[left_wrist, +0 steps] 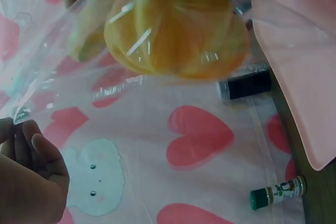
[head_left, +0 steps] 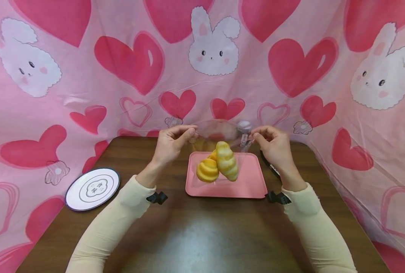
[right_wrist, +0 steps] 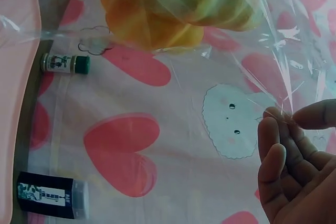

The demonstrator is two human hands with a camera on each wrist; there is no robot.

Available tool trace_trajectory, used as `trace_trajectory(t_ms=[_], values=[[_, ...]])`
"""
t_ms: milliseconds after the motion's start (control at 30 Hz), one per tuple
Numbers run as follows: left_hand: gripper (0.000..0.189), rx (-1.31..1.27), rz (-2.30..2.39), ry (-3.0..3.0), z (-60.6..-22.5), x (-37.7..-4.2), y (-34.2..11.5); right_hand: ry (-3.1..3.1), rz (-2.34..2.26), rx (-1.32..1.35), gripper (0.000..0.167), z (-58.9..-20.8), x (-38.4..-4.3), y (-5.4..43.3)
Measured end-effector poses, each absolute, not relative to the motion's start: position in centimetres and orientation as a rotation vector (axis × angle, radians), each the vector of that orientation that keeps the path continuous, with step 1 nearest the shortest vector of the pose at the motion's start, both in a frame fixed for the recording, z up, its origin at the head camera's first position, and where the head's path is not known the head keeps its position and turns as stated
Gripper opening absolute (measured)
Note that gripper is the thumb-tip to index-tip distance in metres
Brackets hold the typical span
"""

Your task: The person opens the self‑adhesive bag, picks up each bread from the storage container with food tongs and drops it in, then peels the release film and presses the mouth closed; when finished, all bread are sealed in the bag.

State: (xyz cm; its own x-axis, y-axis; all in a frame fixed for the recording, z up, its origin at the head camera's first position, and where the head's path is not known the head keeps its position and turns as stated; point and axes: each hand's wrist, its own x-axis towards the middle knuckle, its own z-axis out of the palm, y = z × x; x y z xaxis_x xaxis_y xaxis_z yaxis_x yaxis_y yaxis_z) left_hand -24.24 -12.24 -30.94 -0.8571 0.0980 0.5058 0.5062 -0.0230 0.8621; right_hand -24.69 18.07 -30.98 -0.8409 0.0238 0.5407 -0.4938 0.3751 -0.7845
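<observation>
A sheet of clear plastic film (head_left: 219,129) stretches between the two hands above a pink tray (head_left: 251,178). My left hand (head_left: 173,142) pinches one upper corner of it between thumb and finger; my right hand (head_left: 272,143) pinches the opposite corner. A pale croissant-shaped bread (head_left: 227,161) and a round golden bread (head_left: 207,170) appear over the tray, with a third yellow piece partly hidden behind them. Through the film, the left wrist view shows the golden bread (left_wrist: 176,30). Whether the film is a bag around the breads or a sheet in front, I cannot tell.
A white plate (head_left: 73,195) with a dark rim lies at the table's left edge. Behind the tray are a labelled bottle (head_left: 244,131) and a small green-capped jar (right_wrist: 65,64). A slim black object (head_left: 270,165) lies right of the tray. A printed cloth (head_left: 134,113) hangs around the table.
</observation>
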Motion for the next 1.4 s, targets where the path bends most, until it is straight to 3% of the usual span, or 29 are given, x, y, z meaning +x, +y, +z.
trace_trajectory(t_ms=[567, 800, 1133, 1400], values=[[0.023, -0.618, -1.919, -1.965, -30.4, -23.5, -11.2, -2.324, 1.301, 0.465, 0.012, -31.9, -24.8, 18.1], [0.021, -0.599, -1.914, -1.99, -30.5, -23.3, -11.3, -2.244, 1.207, 0.488, 0.012, -30.9, -23.4, 16.7], [0.02, -0.627, -1.802, -2.044, -30.7, -23.4, -11.2, -2.183, 1.095, 0.871, 0.012, -30.4, -22.7, 12.4], [0.018, -0.679, -1.918, -2.008, -30.5, -22.7, -10.6, -2.085, 1.046, 0.962, 0.021, -29.9, -22.6, 9.9]])
